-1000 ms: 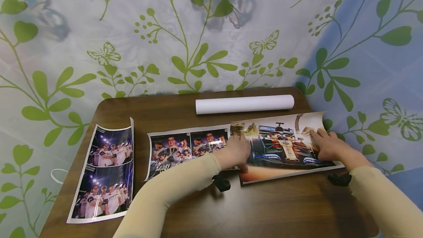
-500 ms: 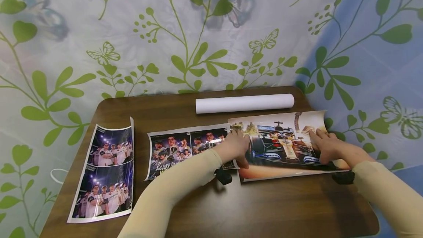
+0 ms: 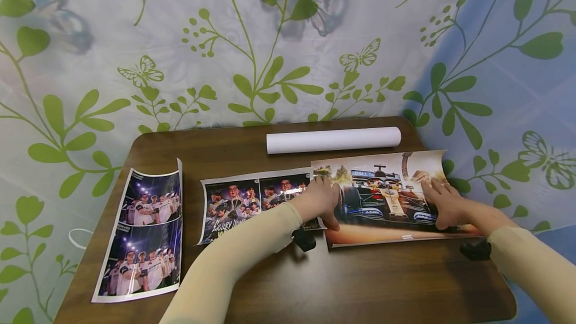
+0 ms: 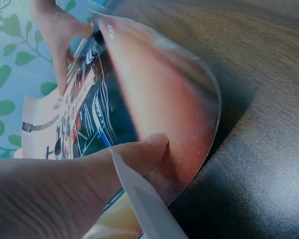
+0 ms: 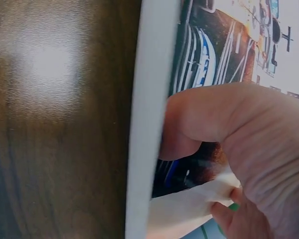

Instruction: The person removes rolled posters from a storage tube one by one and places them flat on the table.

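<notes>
A glossy race car poster (image 3: 382, 236) lies on the right of the table in the head view, its edges curling. My left hand (image 3: 320, 199) presses on its left end. The left wrist view shows that hand's thumb (image 4: 144, 152) straight on the orange part, beside a curled white paper edge (image 4: 144, 194). My right hand (image 3: 447, 204) rests on the poster's right end with spread fingers; its thumb (image 5: 189, 119) is bent against the print in the right wrist view. Under my left wrist lies a second poster (image 3: 234, 201) with group photos, partly covered by the sleeve.
Behind the posters lies a white paper roll (image 3: 333, 140). At the left of the brown table (image 3: 360, 289) is a two-photo poster (image 3: 139, 234) with a curled top corner. A leaf-patterned curtain (image 3: 252, 39) hangs behind the table.
My right hand has slid a little right and the race car poster's lower right part has spread out. Its left edge shifted slightly left, then stayed with my left hand.
</notes>
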Available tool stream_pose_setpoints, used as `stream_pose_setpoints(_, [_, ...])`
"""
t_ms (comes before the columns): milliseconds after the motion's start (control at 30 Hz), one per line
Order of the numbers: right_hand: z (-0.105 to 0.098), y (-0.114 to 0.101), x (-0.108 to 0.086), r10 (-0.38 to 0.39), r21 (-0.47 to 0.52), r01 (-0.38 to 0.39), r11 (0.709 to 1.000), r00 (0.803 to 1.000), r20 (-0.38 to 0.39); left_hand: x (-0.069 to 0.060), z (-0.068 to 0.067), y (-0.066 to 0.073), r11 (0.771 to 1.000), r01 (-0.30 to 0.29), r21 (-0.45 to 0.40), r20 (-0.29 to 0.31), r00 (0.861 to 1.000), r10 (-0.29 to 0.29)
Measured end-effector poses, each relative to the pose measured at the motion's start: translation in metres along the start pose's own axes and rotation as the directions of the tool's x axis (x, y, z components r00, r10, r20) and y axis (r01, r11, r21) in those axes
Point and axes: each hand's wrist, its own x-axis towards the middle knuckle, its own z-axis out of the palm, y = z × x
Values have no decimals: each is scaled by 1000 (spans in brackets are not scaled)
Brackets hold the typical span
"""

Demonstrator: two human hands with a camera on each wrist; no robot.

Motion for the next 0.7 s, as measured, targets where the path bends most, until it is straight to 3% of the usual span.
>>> stream_pose_setpoints(700, [9, 2, -3, 10, 27, -10, 1000, 1000, -2, -4, 1, 3, 1000, 12, 10, 50, 999, -13])
